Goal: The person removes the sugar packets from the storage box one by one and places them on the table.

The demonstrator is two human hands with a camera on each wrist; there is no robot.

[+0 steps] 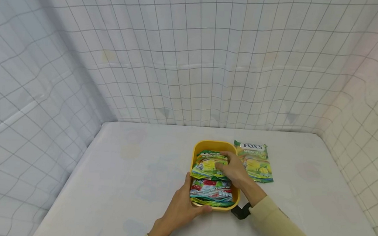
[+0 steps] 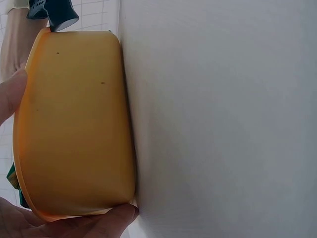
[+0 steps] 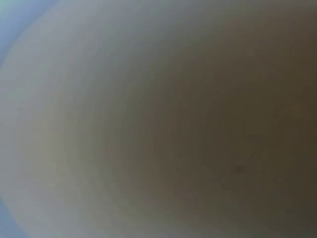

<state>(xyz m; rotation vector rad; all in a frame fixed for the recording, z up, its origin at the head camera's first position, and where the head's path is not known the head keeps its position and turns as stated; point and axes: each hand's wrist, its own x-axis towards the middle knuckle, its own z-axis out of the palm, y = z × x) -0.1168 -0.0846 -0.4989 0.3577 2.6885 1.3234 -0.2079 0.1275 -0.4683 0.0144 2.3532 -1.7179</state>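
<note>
A yellow plastic container (image 1: 218,146) stands on the white table, holding a green FOX'S candy bag (image 1: 206,165) towards the back and a red-and-white bag (image 1: 211,189) towards the front. My left hand (image 1: 180,205) grips the container's near left corner, fingers along its left side and thumb across the front. Close up in the left wrist view, the fingers and thumb lie against the container's wall (image 2: 79,119). Reaching in from the right, my right hand (image 1: 237,170) holds the green bag with thumb and fingers; some fingertips are hidden. The right wrist view is only a brownish blur.
Another green FOX'S bag (image 1: 255,164) lies flat on the table (image 1: 130,180), just right of the container. White sheets with a dark grid (image 1: 207,60) rise behind the table and on both sides. Each wrist wears a black device (image 1: 241,211).
</note>
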